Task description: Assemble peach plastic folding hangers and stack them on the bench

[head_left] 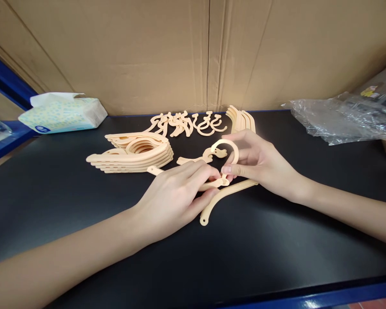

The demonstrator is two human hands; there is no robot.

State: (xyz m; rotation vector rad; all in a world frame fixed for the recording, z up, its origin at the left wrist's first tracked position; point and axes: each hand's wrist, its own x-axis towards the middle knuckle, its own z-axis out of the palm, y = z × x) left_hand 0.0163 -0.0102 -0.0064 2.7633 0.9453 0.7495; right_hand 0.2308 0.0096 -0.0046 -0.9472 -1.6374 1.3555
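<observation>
My right hand (255, 156) pinches a cream plastic hanger hook (235, 150), its curve upward. The fingers of my left hand (176, 195) are closed on a cream hanger arm (209, 185), whose holed end shows at the left of the hand. Hook and arm meet between my fingertips; whether they are joined I cannot tell. Below them a loose curved hanger arm (227, 195) lies on the black table. Just behind my hands rests another small cream piece (197, 159), partly hidden by my left hand.
To the left is a stack of folded cream hangers (131, 161). Several loose hooks (207, 124) and small pieces (175, 123) lie at the back, near more hanger arms (244, 120). A tissue pack (64, 113) stands back left, clear plastic bags (328, 118) back right, cardboard (141, 51) behind.
</observation>
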